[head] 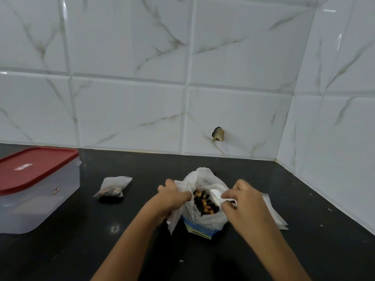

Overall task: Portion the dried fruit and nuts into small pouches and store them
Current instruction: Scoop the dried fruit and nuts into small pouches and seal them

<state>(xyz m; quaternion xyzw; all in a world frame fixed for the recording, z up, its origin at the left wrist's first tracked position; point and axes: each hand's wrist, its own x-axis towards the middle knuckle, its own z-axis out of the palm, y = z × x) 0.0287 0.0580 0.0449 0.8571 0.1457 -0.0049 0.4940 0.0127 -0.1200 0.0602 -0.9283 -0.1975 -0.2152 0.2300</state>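
Note:
An open plastic bag [203, 222] of mixed dried fruit and nuts [205, 202] stands on the black counter, its mouth wide. My left hand [172, 196] grips a small empty clear pouch [174, 219] against the bag's left rim. My right hand [243, 201] pinches the handle of a white plastic spoon [216, 194] whose bowl rests inside the bag on the mix. A filled, closed small pouch [112, 188] lies to the left on the counter.
A clear plastic box with a red lid [34, 169] sits at the far left. More empty pouches [276, 216] lie under my right hand. Tiled walls meet in a corner at the right. The black counter [142, 250] extends toward me.

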